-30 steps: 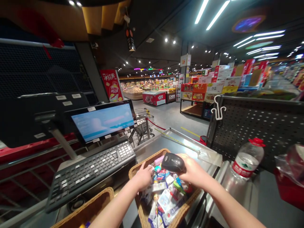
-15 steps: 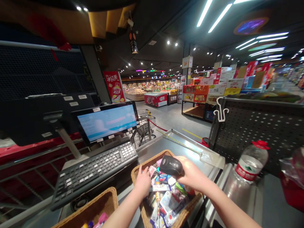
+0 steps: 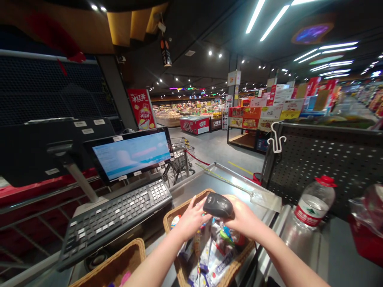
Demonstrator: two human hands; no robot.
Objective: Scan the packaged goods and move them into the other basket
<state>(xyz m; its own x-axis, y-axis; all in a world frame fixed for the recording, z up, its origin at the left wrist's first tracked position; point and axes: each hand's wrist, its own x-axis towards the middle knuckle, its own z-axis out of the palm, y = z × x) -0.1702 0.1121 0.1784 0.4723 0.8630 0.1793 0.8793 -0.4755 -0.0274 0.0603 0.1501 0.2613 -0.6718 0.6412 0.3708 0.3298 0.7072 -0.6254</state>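
Observation:
My right hand is wrapped round a black handheld barcode scanner, raised over a wicker basket. Fingers stretched out and somewhat apart, my left hand is over the basket's left half, with its fingertips close beside the scanner's head. Whether they touch it I cannot tell. Small packaged goods in white, blue and green wrappers fill the basket, partly hidden under both hands. Nothing shows in the left hand.
On the left stand a keyboard and a lit monitor. A second wicker basket is at the lower left. A large red-capped water bottle stands right, by a perforated black panel. Beyond the metal counter is a shopping cart.
My left hand has risen from the basket's left side and moved right, closer to the scanner. The right hand keeps the scanner at nearly the same place. The view has shifted slightly.

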